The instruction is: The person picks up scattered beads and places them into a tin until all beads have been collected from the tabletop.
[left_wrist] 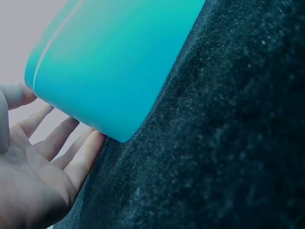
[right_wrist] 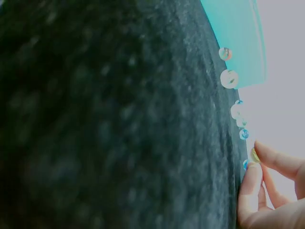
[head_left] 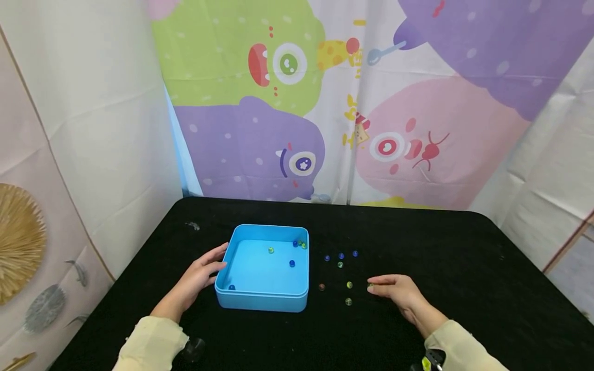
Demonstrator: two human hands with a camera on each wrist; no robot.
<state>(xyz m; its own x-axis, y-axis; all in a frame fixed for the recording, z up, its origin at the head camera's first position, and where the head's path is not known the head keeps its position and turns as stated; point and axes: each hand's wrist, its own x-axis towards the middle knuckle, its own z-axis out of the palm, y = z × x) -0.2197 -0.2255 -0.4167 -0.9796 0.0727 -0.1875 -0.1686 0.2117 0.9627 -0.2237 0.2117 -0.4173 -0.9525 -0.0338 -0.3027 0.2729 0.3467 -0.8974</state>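
In the head view, a blue box [head_left: 261,303] sits left of centre on the black table [head_left: 441,237]; about six boxed marbles [head_left: 292,263] are inside and seven loose marbles [head_left: 349,284] lie to its right, so roughly half looks done. In the left wrist view, the left hand [left_wrist: 38,176] touches the box with spread, fairly straight fingers. In the right wrist view, the right hand [right_wrist: 276,214] pinches a yellowish marble [right_wrist: 255,155], not yet boxed.
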